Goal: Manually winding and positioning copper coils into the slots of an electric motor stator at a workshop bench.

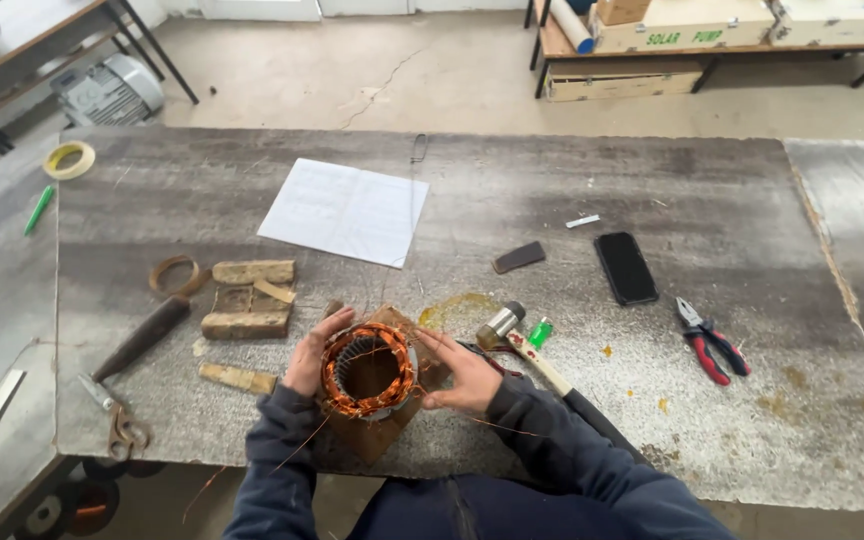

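A round motor stator (369, 372) with copper wire windings around its top rim stands upright on a brown board at the near edge of the grey worktable (572, 180). My left hand (312, 352) cups its left side, fingers on the copper coil. On the right side my right hand (464, 372) lies with fingers spread against the windings. Thin loose copper wires trail from the stator toward me. A mallet (524, 345) with a metal head lies just right of my right hand.
Wooden blocks (248, 298), a long dark tool (142, 338) and scissors (117, 420) lie at left. A white paper sheet (344, 211), a black phone (625, 267) and red-handled pliers (712, 345) lie further out. A tape roll (69, 159) and green pen (39, 209) sit far left.
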